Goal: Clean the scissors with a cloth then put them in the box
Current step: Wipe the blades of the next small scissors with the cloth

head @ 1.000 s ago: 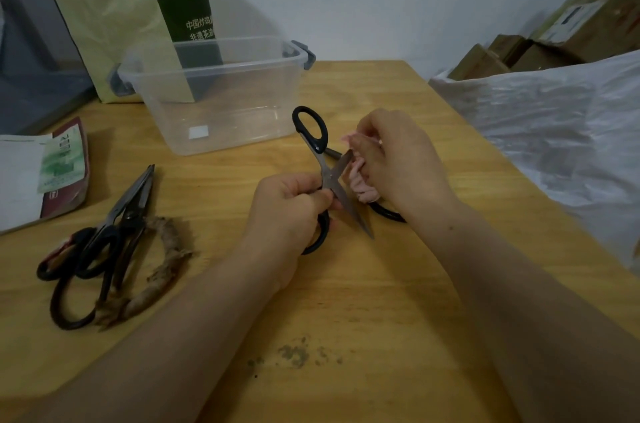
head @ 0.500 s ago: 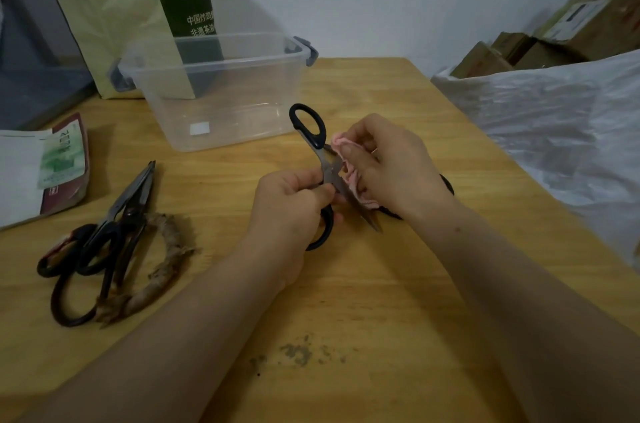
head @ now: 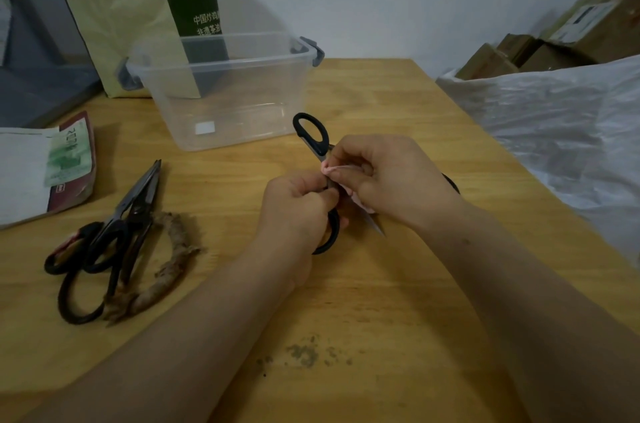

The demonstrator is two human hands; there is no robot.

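Observation:
My left hand point(head: 298, 211) grips black-handled scissors point(head: 313, 135) near their pivot, over the middle of the wooden table point(head: 381, 301). One handle loop points up toward the box and a blade tip shows below my right hand. My right hand point(head: 391, 176) pinches a small pink cloth point(head: 332, 170) against the blade. The clear plastic box point(head: 221, 90) stands open just beyond the hands, with nothing visible inside. More scissors point(head: 114, 235) lie in a pile at the left, one pair with a cord-wrapped handle.
A green and yellow paper bag point(head: 138, 6) leans behind the box. A packet point(head: 52, 166) lies at the left edge. A white plastic sheet point(head: 561, 131) and cardboard boxes point(head: 571, 37) crowd the right side. Dark specks point(head: 304, 353) mark the table in front.
My right hand has slid the pink cloth up the blade toward the pivot, uncovering the blade tip. My left hand keeps its grip, and the scissors have barely moved.

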